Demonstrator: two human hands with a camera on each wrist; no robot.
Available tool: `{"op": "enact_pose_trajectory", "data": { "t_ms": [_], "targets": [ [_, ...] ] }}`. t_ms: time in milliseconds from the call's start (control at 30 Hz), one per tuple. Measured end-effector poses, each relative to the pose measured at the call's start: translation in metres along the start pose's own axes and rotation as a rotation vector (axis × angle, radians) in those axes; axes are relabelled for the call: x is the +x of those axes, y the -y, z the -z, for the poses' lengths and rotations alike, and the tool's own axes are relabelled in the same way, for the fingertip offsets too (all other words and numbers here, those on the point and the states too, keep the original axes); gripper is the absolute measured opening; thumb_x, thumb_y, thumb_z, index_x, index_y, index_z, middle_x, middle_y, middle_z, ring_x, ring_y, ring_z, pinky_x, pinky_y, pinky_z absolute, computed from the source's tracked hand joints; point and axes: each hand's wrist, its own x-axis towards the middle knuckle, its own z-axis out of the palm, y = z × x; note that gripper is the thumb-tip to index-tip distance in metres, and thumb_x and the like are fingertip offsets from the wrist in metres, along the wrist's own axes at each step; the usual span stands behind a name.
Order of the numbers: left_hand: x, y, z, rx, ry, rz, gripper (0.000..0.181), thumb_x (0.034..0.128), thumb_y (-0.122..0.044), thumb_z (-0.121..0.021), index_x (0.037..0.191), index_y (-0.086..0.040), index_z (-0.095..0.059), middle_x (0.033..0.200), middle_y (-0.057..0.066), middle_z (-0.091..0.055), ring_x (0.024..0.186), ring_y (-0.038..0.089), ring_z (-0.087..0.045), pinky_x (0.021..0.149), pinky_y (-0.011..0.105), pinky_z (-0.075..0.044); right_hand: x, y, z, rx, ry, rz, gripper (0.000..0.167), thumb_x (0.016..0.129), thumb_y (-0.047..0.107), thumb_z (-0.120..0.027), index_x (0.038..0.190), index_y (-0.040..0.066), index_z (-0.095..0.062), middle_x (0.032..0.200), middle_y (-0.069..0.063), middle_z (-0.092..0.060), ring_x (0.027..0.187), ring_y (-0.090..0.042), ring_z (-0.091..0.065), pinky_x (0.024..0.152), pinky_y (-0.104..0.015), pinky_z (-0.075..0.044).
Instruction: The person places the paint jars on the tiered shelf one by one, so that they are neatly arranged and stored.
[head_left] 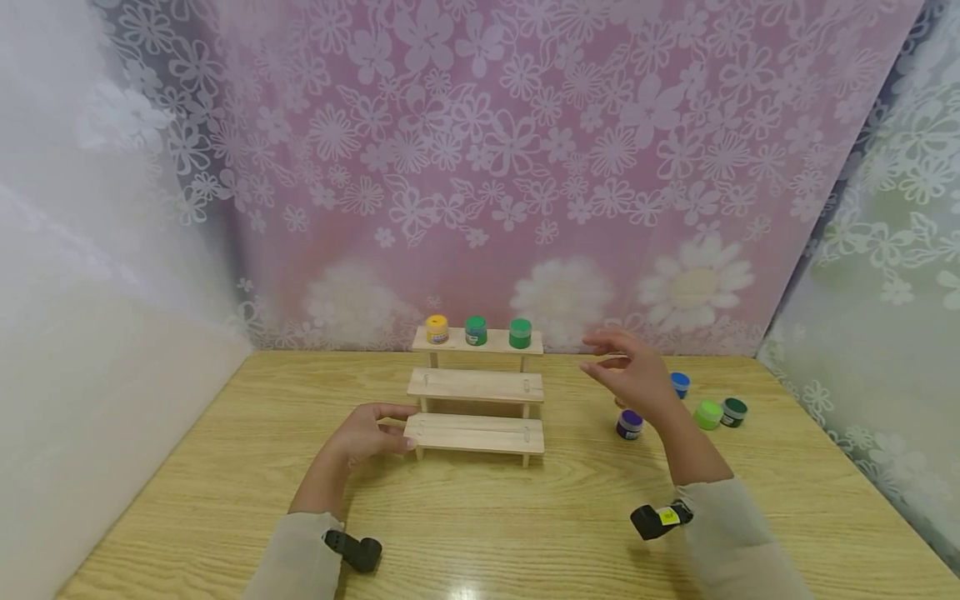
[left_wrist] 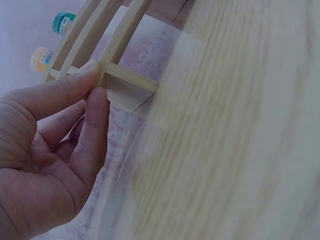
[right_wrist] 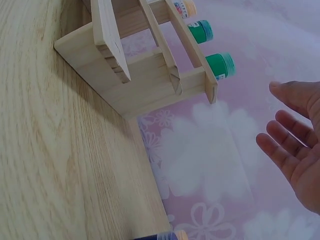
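Note:
A three-step wooden rack (head_left: 475, 385) stands on the table with a yellow jar (head_left: 437, 329) and two green jars (head_left: 476, 331) (head_left: 521, 333) along its top step. My left hand (head_left: 372, 433) pinches the left end of the bottom step between thumb and fingers; the left wrist view shows the left hand (left_wrist: 60, 145) at that edge. Right of the rack, my right hand (head_left: 636, 377) is raised with fingers apart and nothing between them. In the right wrist view the right hand (right_wrist: 297, 145) is off to the side of the green jar (right_wrist: 220, 66).
On the right of the table are a purple jar (head_left: 630, 424), a blue jar (head_left: 679, 384), a light green jar (head_left: 708, 414) and a dark green jar (head_left: 734, 412). A flowered pink curtain (head_left: 487, 167) hangs behind the table.

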Motion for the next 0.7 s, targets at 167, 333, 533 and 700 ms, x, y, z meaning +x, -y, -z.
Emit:
{"op": "enact_pose_trajectory", "data": {
  "t_ms": [167, 333, 533, 700],
  "targets": [
    [0.0, 0.0, 0.0, -0.001, 0.007, -0.009, 0.055, 0.0784, -0.001, -0.08, 0.131, -0.004, -0.062, 0.143, 0.025, -0.043, 0.112, 0.033, -0.059, 0.082, 0.041, -0.054, -0.008, -0.004, 0.006, 0.008, -0.014, 0.024, 0.04, 0.09, 0.019, -0.072, 0.129, 0.01, -0.063, 0.127, -0.014, -0.055, 0.104, -0.035, -0.062, 0.076, -0.033, -0.057],
    [0.001, 0.002, 0.0, -0.017, 0.012, -0.013, 0.055, 0.0779, 0.0, -0.08, 0.13, -0.002, -0.062, 0.136, 0.024, -0.05, 0.102, 0.028, -0.064, 0.078, 0.038, -0.055, -0.015, -0.009, 0.012, -0.023, -0.03, 0.029, 0.037, 0.091, 0.019, -0.072, 0.127, 0.011, -0.064, 0.122, -0.013, -0.059, 0.104, -0.032, -0.061, 0.076, -0.025, -0.055],
    [0.001, 0.001, 0.0, -0.024, 0.021, -0.015, 0.055, 0.0783, 0.001, -0.079, 0.13, -0.001, -0.062, 0.13, 0.022, -0.056, 0.098, 0.027, -0.066, 0.077, 0.037, -0.056, -0.021, -0.013, 0.019, -0.101, -0.052, 0.024, 0.039, 0.09, 0.019, -0.072, 0.127, 0.008, -0.064, 0.122, -0.014, -0.06, 0.104, -0.034, -0.061, 0.078, -0.024, -0.054],
    [0.002, 0.002, 0.0, -0.014, 0.025, -0.025, 0.055, 0.079, 0.0, -0.079, 0.131, -0.001, -0.061, 0.136, 0.024, -0.051, 0.104, 0.029, -0.063, 0.079, 0.039, -0.055, -0.027, -0.021, 0.022, -0.095, -0.054, 0.032, 0.036, 0.089, 0.015, -0.073, 0.123, 0.005, -0.065, 0.12, -0.014, -0.059, 0.103, -0.033, -0.058, 0.077, -0.014, -0.049]
  ]
}}
